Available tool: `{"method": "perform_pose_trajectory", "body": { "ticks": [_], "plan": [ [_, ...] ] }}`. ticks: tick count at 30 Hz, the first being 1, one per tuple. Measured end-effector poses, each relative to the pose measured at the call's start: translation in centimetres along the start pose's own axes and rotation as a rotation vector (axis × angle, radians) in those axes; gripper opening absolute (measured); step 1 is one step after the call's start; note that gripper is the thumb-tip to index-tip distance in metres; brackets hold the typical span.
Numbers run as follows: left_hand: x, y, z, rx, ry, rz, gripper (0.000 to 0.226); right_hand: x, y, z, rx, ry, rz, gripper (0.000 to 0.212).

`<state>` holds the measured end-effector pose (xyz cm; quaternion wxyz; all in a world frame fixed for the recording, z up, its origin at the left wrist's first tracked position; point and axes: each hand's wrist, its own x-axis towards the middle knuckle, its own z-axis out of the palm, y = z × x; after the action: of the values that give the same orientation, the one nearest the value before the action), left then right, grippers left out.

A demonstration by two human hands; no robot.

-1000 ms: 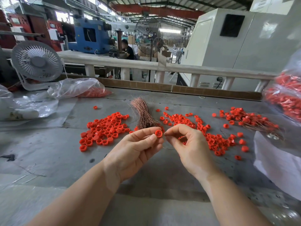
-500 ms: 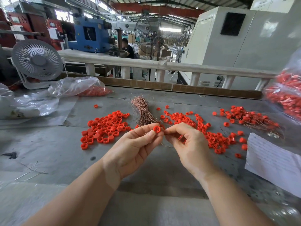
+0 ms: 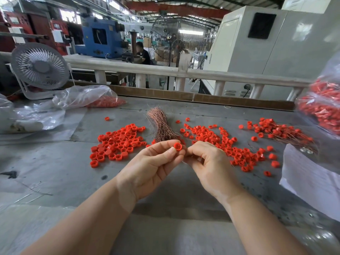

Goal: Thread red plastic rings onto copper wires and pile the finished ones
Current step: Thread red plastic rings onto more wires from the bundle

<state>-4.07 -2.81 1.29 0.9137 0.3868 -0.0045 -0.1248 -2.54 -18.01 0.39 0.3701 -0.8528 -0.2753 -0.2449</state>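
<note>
My left hand (image 3: 152, 162) pinches a red ring (image 3: 177, 146) between thumb and forefinger, above the grey table (image 3: 55, 172). My right hand (image 3: 209, 162) is closed right beside it, fingertips touching the ring; a thin copper wire (image 3: 183, 161) shows just below the fingers. A bundle of copper wires (image 3: 161, 126) lies behind my hands. Loose red rings lie in a left heap (image 3: 117, 142) and a middle heap (image 3: 226, 144). Threaded rings on wires are piled at the right (image 3: 279, 131).
A clear bag of red rings (image 3: 323, 107) hangs at the right edge and another bag (image 3: 92, 98) lies at the back left. A white fan (image 3: 39, 68) stands far left. White paper (image 3: 309, 177) covers the table's right side. A person sits beyond the railing (image 3: 202, 73).
Both hands have stayed together with the ring between them; the ring has turned slightly in my left fingers. The camera has tilted a little, shifting the scene.
</note>
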Motion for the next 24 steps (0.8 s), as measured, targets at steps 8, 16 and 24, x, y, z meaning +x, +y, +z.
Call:
{"method": "perform_pose_trajectory", "body": {
  "ticks": [8, 16, 24],
  "plan": [
    [0.5, -0.3, -0.6, 0.042, 0.145, 0.041, 0.016, 0.5, 1.3, -1.2, -0.156, 0.302, 0.296, 0.010],
    [0.6, -0.4, -0.7, 0.052, 0.169, 0.063, 0.015, 0.2, 1.8, -1.8, -0.496, 0.165, 0.524, 0.014],
    [0.6, -0.4, -0.8, 0.068, 0.154, 0.056, 0.016, 0.0, 2.0, -1.6, -0.608, 0.039, 0.612, 0.013]
  ]
}}
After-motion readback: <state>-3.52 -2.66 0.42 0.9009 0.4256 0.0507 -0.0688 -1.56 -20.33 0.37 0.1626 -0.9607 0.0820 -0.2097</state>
